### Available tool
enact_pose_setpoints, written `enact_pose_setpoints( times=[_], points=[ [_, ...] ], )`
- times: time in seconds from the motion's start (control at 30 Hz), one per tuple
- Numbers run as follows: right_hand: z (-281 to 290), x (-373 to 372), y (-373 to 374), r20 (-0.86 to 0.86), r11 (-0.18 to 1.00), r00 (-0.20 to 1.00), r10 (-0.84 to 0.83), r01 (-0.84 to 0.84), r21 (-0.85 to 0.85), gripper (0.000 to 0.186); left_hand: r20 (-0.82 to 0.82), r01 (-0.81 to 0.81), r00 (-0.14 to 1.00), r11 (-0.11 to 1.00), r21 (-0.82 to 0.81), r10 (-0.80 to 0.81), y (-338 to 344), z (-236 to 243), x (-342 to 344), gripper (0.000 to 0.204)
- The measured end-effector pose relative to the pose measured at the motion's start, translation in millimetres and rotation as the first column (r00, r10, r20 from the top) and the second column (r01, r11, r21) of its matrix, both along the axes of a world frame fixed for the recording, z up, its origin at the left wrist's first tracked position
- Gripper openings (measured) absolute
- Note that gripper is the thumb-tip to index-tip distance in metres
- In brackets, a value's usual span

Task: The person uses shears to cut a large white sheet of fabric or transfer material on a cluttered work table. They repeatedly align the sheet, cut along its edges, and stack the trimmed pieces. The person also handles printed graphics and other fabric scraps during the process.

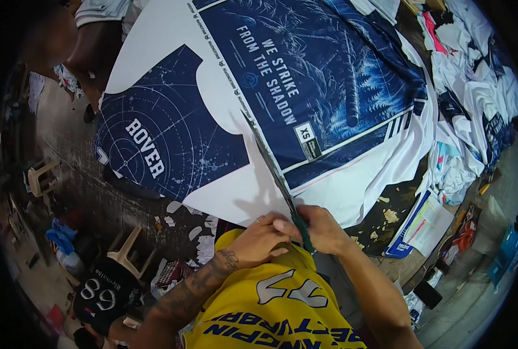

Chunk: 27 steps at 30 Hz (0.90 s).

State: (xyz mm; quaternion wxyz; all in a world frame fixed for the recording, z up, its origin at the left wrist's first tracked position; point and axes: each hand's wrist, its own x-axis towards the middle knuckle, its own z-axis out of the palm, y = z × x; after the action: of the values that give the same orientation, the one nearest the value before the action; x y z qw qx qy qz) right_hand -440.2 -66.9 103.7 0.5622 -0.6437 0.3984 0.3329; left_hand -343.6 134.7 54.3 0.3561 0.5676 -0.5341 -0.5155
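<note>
The right fingers [314, 215] pinch a dark green strip [300, 225] beside the left fingers [269, 227], whose hold I cannot tell.

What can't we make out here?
All in the head view:
Left hand: palm side faces away, so any hold is hidden.
Green handle: partly covered by right hand.
Larger navy panel: far end cut off by upper edge.
Person, upper left: head blurred.
</note>
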Motion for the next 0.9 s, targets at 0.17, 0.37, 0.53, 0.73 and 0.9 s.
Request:
enact_pose_setpoints(
  times=[0.17, 0.37, 0.53, 0.73, 0.9],
  points=[
    [0, 57, -14, -0.059, 0.999, 0.998, 0.037, -0.038, -0.006, 0.081, -0.196, 0.177, 0.967, 0.982, 0.068, -0.161, -13, -10, 32, 0.027],
    [-10, 128, -31, 0.015, 0.99, 0.993, 0.115, -0.113, -0.089, 0.078, -0.399, 0.336, 0.891, 0.905, 0.262, -0.215, -40, -21, 71, 0.035],
    [-9, 183, -44, -0.073, 0.992, 0.991, 0.115, -0.119, -0.041, 0.073, -0.58, 0.437, 0.759, 0.892, 0.116, -0.297, -62, -43, 84, 0.037],
    [-1, 256, -58, -0.021, 0.996, 0.997, 0.081, -0.082, -0.048, 0.074, -0.616, 0.586, 0.67, 0.804, 0.096, -0.415, -73, -67, 75, 0.044],
    [-7, 309, -71, -0.024, 0.999, 0.999, 0.044, -0.044, 0.004, 0.079, -0.628, 0.412, 0.772, 0.828, 0.379, -0.097, -89, -8, 189, 0.029]
  ],
)
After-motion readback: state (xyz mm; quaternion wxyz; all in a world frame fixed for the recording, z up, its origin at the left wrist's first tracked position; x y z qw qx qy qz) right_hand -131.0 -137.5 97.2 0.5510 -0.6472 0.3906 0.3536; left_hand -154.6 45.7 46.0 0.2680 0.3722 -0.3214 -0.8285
